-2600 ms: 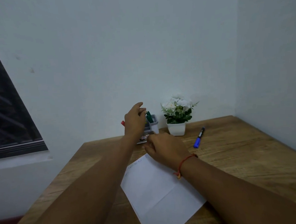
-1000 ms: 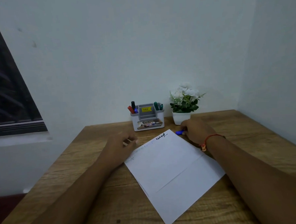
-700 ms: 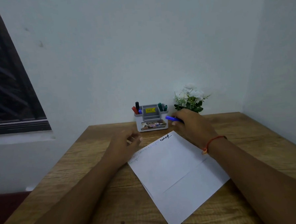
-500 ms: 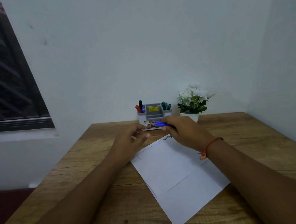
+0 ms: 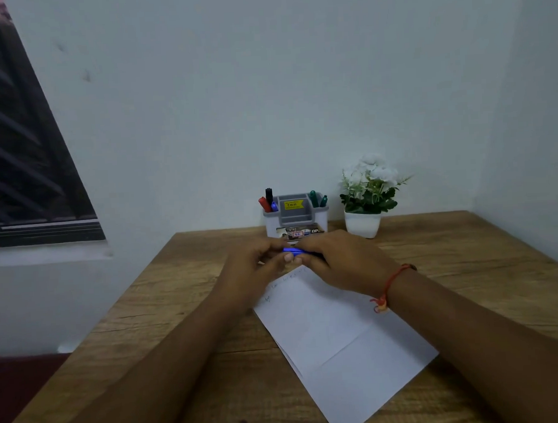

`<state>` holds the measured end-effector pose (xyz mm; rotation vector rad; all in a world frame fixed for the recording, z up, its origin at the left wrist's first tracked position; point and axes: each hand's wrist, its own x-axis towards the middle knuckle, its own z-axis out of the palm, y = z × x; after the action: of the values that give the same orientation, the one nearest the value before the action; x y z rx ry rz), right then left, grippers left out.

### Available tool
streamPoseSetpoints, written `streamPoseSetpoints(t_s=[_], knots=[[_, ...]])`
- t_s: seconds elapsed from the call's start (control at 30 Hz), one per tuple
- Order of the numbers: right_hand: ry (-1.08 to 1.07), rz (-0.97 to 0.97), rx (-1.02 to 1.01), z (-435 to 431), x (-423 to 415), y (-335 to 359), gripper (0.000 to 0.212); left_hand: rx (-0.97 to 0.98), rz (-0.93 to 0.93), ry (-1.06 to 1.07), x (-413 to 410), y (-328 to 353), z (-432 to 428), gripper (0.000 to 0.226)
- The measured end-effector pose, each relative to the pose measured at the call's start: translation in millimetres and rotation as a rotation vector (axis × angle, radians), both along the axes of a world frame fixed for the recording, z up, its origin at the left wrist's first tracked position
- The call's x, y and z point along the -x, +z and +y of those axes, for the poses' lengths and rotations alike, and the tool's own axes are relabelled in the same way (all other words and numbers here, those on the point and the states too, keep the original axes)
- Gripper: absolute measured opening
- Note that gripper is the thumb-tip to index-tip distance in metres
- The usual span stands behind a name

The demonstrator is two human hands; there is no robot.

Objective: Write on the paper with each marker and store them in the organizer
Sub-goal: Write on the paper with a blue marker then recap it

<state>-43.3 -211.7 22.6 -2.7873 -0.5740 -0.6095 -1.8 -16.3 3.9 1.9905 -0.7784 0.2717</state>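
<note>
Head view: at the far edge of the wooden table (image 5: pixel 468 266), against the pale wall, stands a white and grey organizer (image 5: pixel 296 218) with a red marker (image 5: pixel 264 204), a black marker (image 5: pixel 268 195) and a blue-capped marker (image 5: pixel 274 206) in its left compartment and two green markers (image 5: pixel 317 199) in its right one; a yellow price sticker sits on its middle section. Just right of it is a small white pot of white flowers (image 5: pixel 369 195). The two hands meet in front of the organizer and hide its lower front edge. The left hand (image 5: pixel 254 267) and the right hand (image 5: pixel 341 261) both pinch a blue marker (image 5: pixel 293 251), held roughly level between their fingertips above the far corner of the paper (image 5: pixel 339 331). A red thread bracelet (image 5: pixel 388 286) circles the right wrist. The paper lies skewed on the table, creased across, with faint scribbles along its far left edge. A dark barred window (image 5: pixel 19 153) fills the left side.
</note>
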Motion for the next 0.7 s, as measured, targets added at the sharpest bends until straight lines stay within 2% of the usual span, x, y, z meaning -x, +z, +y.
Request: streamPoseSetpoints(t_s=[0.17,0.37,0.47,0.6,0.7], knots=[[-0.033,-0.067,0.004,-0.9,2.1,1.0,0.028,0.070,0.059,0.011,1.1,2.8,1.5,0.016],[-0.073,0.013,0.015,2.9,-2.4,-0.7,0.032,0.087,0.078,0.079,-2.2,3.7,4.8,0.016],[-0.140,0.062,-0.041,-2.7,-1.9,-3.7,0.035,0.130,0.099,0.207,-10.0,3.2,10.6,0.021],[-0.186,0.129,-0.161,-9.8,-1.4,-4.6,0.028,0.039,0.083,0.358,-25.0,-6.0,18.4,0.028],[-0.188,0.142,-0.166,-6.5,0.3,-6.8,0.022,-0.095,0.093,0.404,-35.0,-14.0,18.7,0.028]])
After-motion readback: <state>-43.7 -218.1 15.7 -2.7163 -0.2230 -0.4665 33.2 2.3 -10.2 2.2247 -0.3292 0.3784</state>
